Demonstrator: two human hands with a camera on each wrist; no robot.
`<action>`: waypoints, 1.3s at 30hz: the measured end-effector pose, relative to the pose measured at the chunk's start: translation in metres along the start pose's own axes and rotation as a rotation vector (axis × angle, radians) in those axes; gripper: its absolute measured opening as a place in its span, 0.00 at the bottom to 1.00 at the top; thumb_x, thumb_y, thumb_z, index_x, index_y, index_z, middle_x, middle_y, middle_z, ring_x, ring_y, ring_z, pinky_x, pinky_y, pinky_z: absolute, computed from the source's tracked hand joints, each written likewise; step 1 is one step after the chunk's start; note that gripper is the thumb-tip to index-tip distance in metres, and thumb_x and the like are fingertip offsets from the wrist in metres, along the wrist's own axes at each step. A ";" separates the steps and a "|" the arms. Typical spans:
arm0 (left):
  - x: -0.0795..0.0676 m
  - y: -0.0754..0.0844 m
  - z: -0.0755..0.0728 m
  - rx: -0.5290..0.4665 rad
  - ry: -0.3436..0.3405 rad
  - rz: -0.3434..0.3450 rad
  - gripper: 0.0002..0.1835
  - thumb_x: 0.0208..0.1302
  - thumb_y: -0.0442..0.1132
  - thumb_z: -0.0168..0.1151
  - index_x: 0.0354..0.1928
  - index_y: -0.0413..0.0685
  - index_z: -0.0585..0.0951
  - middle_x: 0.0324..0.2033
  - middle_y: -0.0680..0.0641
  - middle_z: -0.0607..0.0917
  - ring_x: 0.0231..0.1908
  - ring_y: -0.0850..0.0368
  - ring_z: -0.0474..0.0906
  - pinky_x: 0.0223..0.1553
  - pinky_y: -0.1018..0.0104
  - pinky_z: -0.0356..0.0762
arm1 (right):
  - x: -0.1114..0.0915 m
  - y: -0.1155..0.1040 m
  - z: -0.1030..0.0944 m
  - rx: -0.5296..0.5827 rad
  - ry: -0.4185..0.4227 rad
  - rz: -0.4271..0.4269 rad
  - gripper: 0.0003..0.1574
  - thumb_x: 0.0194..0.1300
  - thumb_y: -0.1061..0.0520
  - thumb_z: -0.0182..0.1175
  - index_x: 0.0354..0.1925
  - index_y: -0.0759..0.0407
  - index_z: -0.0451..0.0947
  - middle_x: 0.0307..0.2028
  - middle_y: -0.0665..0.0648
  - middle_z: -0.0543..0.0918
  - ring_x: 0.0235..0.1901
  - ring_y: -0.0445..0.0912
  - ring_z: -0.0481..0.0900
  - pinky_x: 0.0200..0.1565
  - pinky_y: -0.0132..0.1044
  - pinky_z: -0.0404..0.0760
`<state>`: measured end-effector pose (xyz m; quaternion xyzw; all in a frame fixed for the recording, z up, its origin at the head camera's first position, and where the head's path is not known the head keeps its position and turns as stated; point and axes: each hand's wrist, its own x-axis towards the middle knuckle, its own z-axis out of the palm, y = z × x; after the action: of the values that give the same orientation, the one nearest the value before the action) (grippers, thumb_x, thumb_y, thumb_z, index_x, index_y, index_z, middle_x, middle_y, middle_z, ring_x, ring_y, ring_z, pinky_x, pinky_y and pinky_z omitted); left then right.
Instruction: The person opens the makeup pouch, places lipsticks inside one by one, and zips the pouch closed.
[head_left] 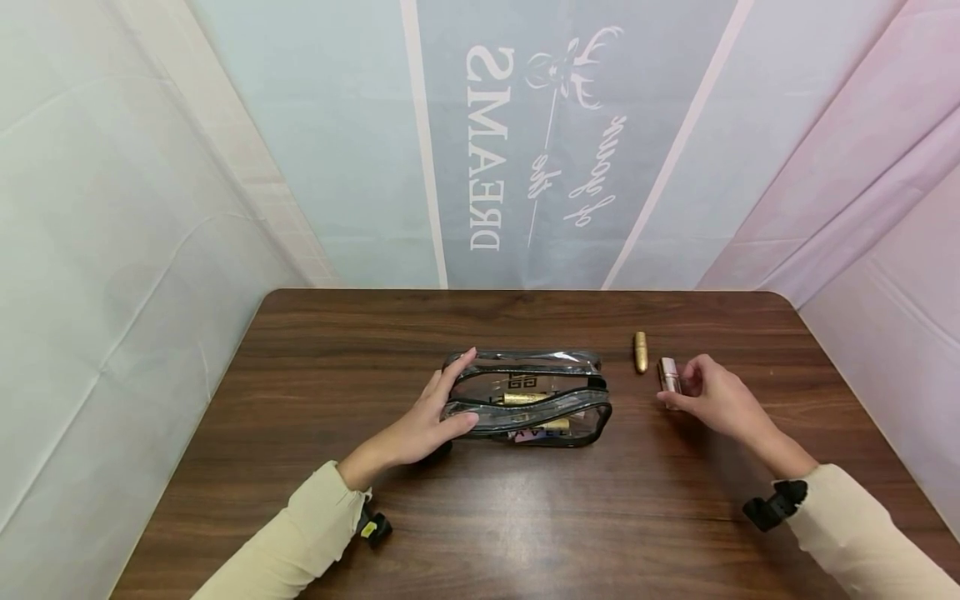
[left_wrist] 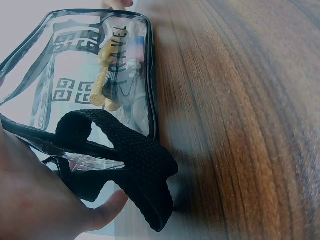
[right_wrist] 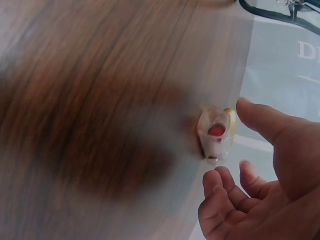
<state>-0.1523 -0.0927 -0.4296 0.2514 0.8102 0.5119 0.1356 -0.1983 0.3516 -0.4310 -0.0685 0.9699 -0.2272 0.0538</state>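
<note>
Pale blue and pink backdrop sheets [head_left: 525,142], one printed with mirrored lettering and a deer head, close in a dark wooden table [head_left: 525,500] on three sides.

At the middle of the table lies a clear plastic cosmetic bag [head_left: 534,400] with black trim and a printed square pattern. The left hand [head_left: 427,421] grips its near left end, fingers curled over the top edge and thumb pressed along the front rim. From the left wrist view the bag's black woven strap [left_wrist: 125,160] loops just in front of the thumb, and through the clear wall a gold tube [left_wrist: 102,75] and other small cosmetics show inside, beside the letters "AVEL".

To the right of the bag, apart from it, the right hand [head_left: 716,400] is at a small rose-gold lipstick [head_left: 668,375] that stands on the table. In the head view the fingertips sit against the lipstick's side. The right wrist view is blurred; it shows the thumb [right_wrist: 265,120] just above the tube and the curled fingers just below it, with a red tip visible in its clear end [right_wrist: 216,131]. Whether the fingers actually pinch it cannot be told.

A gold lipstick [head_left: 641,352] lies on the table just beyond the rose-gold one, between it and the bag's far right corner, touching neither hand.

Cream sleeves [head_left: 300,542] cover both forearms, each with a black wrist mount.
</note>
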 end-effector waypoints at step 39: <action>0.001 0.000 0.000 -0.004 0.000 0.002 0.40 0.69 0.52 0.51 0.73 0.69 0.39 0.72 0.58 0.39 0.70 0.46 0.26 0.58 0.29 0.39 | 0.015 0.049 -0.012 -0.046 -0.028 -0.098 0.15 0.52 0.69 0.63 0.41 0.63 0.78 0.28 0.56 0.79 0.24 0.45 0.66 0.26 0.37 0.64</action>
<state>-0.1529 -0.0920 -0.4295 0.2518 0.8089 0.5137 0.1355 -0.2197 0.3976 -0.4437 -0.1202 0.9695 -0.2064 0.0545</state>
